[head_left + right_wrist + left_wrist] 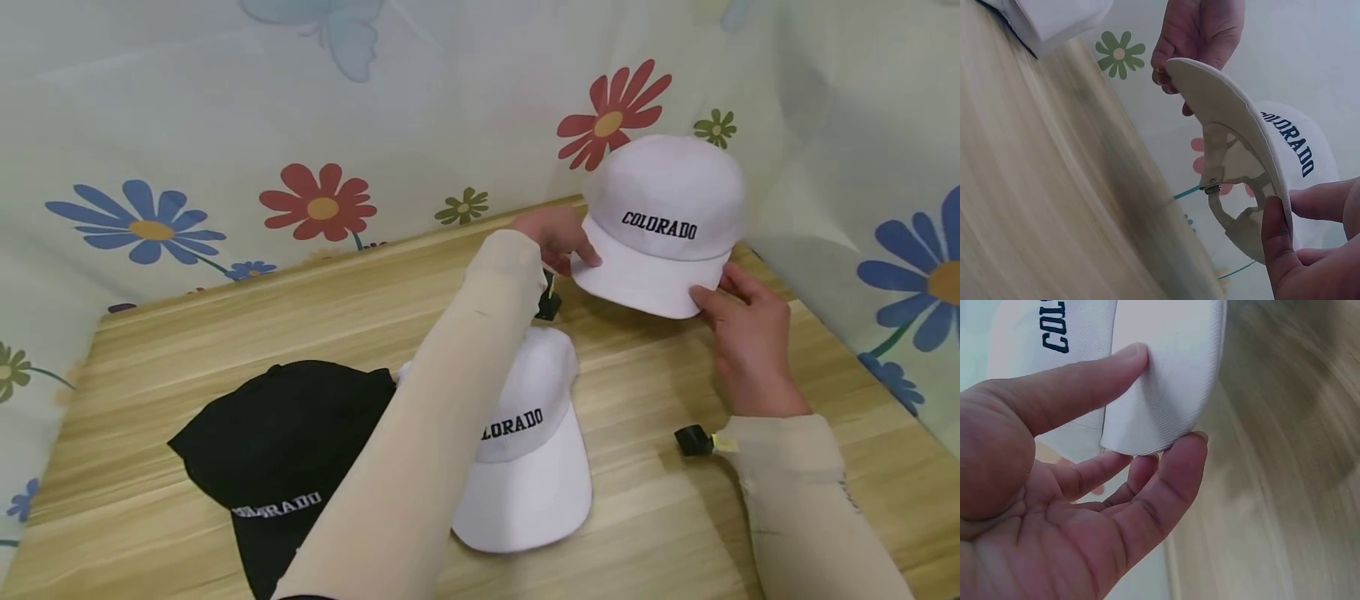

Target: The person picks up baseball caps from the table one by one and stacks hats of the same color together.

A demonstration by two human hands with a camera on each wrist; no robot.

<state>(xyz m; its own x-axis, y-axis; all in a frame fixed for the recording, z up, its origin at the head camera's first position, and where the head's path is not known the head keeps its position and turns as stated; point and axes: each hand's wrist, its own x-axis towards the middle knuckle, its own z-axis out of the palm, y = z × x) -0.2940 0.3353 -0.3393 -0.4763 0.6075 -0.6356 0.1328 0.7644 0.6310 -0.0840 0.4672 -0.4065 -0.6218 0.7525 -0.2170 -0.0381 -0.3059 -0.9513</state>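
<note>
A white cap (667, 192) with black COLORADO lettering is held up above the table's back right part. My left hand (555, 237) pinches one side of its brim, thumb on top and fingers beneath, as the left wrist view shows on the brim (1172, 381). On the opposite side of the brim, my right hand (753, 333) pinches with thumb and fingers. From below, the right wrist view shows the cap's brim underside (1219, 100) and its back strap (1219, 209). A second white cap (525, 492) lies on the table, partly hidden behind my left forearm.
A black cap (277, 425) with white lettering lies to the left of the second white cap, partly covered by my left sleeve (427, 433). The wooden table (187, 333) meets a flower-printed curtain (420, 108) at its back and right edges.
</note>
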